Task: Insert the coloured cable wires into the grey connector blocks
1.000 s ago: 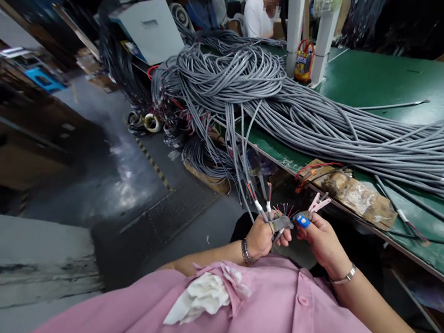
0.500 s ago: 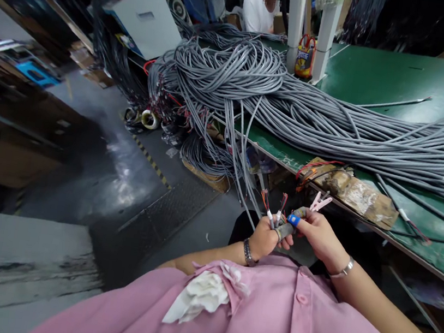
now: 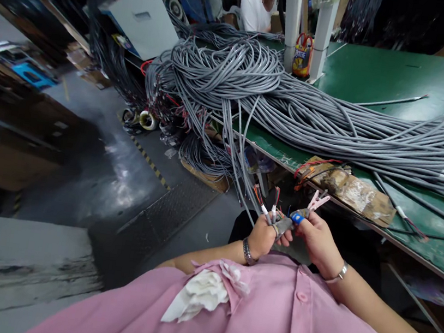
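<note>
My left hand (image 3: 262, 236) is closed around the ends of two or three grey cables (image 3: 262, 208), whose stripped red and coloured wire tips stick up above my fist. My right hand (image 3: 318, 238) is closed on a small pink-handled tool (image 3: 316, 201), its thumb wearing a blue cap, and it touches the left hand's fingers at the wire tips. The held cables run up to a big heap of grey cables (image 3: 280, 103) lying across the green table (image 3: 387, 79). Both hands hover in front of my pink shirt, just off the table's near edge.
A brown taped bundle (image 3: 347, 187) lies on the table edge near my right hand. A person in a white shirt (image 3: 257, 9) sits at the far end, beside a white post (image 3: 291, 16) and an orange packet (image 3: 303, 54). Tape rolls (image 3: 141, 118) and more cables lie on the dark floor at left.
Both hands stay together at the wire ends with small finger shifts; the fanned coloured wire tips seen a second ago are now gathered closer. The view drifted slightly.
</note>
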{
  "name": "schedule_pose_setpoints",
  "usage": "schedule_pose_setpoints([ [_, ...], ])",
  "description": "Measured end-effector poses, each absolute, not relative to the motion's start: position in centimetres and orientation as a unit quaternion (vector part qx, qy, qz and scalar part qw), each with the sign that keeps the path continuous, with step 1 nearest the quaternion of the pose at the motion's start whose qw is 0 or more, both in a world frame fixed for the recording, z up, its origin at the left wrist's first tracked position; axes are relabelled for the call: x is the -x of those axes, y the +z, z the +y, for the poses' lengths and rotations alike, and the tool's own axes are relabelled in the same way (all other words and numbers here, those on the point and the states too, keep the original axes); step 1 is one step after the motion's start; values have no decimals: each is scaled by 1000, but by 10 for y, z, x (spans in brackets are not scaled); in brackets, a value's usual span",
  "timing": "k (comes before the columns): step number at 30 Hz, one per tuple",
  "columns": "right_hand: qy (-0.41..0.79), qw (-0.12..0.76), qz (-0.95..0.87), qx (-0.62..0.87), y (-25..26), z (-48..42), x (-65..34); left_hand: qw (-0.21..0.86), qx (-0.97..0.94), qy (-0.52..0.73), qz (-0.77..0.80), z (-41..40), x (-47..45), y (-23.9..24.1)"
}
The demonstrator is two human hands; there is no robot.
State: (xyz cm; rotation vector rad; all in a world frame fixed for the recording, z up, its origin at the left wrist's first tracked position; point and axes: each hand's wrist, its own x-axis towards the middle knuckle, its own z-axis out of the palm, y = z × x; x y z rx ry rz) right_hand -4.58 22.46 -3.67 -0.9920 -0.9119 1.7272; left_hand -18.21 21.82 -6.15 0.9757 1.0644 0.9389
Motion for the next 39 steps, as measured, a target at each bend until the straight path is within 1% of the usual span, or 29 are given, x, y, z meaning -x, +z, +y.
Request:
schedule_pose_setpoints([
  [2, 744, 444, -334, 371, -41, 225, 47, 662, -442, 392, 461, 217, 181, -61],
  [4, 761, 441, -306, 365, -45, 228, 46, 670, -459, 367, 453, 216, 180, -61],
  [8, 694, 530, -238, 425, -54, 241, 35, 673, -465, 355, 453, 213, 180, -60],
  [10, 692, 541, -214, 427, -57, 246, 27, 671, -447, 375, 457, 213, 182, -59],
  [14, 757, 489, -196, 386, -64, 241, 14, 665, -412, 430, 450, 217, 184, -60],
  [17, 777, 459, -234, 361, -68, 233, 10, 667, -394, 450, 444, 218, 184, -61],
  [20, 753, 448, -312, 367, -64, 227, 12, 670, -386, 454, 443, 218, 183, -62],
  [24, 686, 450, -406, 403, -53, 227, 19, 667, -396, 446, 446, 216, 181, -60],
  [28, 648, 454, -431, 433, -49, 226, 23, 653, -398, 449, 462, 215, 181, -58],
  [34, 675, 439, -408, 430, -57, 219, 26, 623, -366, 484, 494, 218, 181, -59],
  [39, 698, 415, -416, 409, -55, 215, 26, 628, -354, 505, 475, 220, 182, -60],
])
